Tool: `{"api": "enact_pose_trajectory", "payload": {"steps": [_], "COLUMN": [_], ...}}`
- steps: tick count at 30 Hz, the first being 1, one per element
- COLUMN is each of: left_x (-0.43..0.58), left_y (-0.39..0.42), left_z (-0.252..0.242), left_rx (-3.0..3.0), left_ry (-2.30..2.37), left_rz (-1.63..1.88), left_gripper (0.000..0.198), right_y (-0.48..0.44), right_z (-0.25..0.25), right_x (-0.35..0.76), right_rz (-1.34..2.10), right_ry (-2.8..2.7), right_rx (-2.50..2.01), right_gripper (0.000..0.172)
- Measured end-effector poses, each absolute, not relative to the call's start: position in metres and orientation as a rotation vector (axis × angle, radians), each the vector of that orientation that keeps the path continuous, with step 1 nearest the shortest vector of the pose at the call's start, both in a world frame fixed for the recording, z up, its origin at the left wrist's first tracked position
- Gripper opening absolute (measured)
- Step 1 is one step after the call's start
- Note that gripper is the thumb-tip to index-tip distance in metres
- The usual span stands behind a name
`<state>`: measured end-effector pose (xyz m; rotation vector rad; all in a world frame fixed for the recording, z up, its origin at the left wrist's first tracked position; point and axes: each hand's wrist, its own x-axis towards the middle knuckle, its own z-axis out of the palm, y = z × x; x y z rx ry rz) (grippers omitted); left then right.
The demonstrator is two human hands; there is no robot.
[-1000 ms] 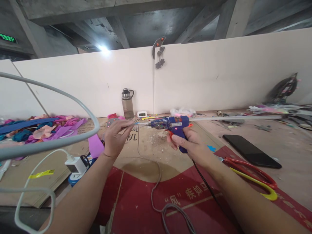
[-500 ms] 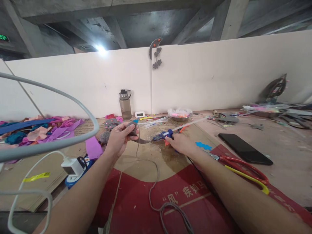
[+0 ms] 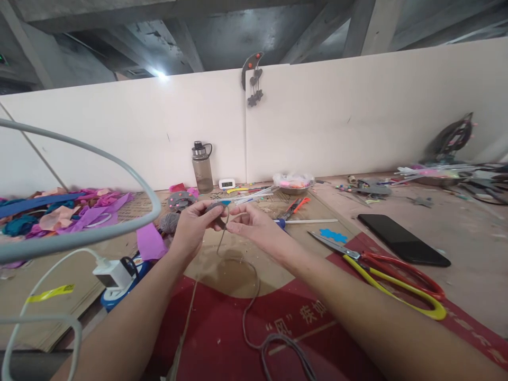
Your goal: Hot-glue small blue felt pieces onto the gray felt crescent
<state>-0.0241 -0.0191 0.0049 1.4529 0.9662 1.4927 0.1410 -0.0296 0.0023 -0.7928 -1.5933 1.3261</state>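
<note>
My left hand point(image 3: 194, 225) pinches a curled grey felt strip point(image 3: 216, 209) with a bit of blue at its top. Beside it my right hand point(image 3: 254, 225) has thumb and fingers closed at the strip's right side; what lies between these fingertips is hidden. A thin grey cord point(image 3: 254, 280) hangs down from between the hands and runs over the cardboard to a loose loop at the front. Partly hidden behind my right hand lies a blue glue gun point(image 3: 281, 223), a whitish glue stick point(image 3: 311, 221) reaching out to its right.
Right of my hands lie large scissors point(image 3: 357, 256), a blue felt cutout point(image 3: 333, 235), a phone point(image 3: 402, 239) and an orange-handled tool point(image 3: 297, 206). A bottle point(image 3: 202, 168) and bowl point(image 3: 294, 184) stand behind. Felt scraps point(image 3: 59, 211), a charger point(image 3: 113, 275) and a grey hoop-like tube point(image 3: 148, 196) occupy the left.
My right hand has let go of the glue gun, now lying on the cardboard, and moved left to the felt strip. The strip's free end no longer stretches out to the right.
</note>
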Motion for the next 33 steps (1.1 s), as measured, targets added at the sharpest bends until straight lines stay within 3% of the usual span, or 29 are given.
{"api": "enact_pose_trajectory", "payload": {"steps": [10,18,24,28,33], "left_x": [-0.020,-0.017,-0.022,-0.024,-0.024], "left_y": [-0.016,-0.022,-0.020,-0.024,-0.031], "left_z": [0.003,0.006,0.006,0.008,0.011], "left_rx": [1.341,1.324,1.376,1.731,2.657], "left_ry": [0.853,0.810,0.814,0.888,0.865], "left_rz": [1.429,1.299,1.263,1.210,1.323], "left_gripper": [0.016,0.019,0.021,0.017,0.007], "right_y": [-0.013,-0.029,-0.025,-0.019,-0.020], "right_z": [-0.009,0.001,0.003,0.003,0.006], "right_x": [0.143,0.146,0.153,0.161,0.170], "right_rz": [1.240,1.527,1.397,1.138,0.817], "right_ry": [-1.503,-1.333,-1.462,-1.637,-1.750], "right_rx": [-0.703,-0.632,-0.780,-0.831,-0.860], "right_gripper": [0.017,0.013,0.014,0.015,0.012]}}
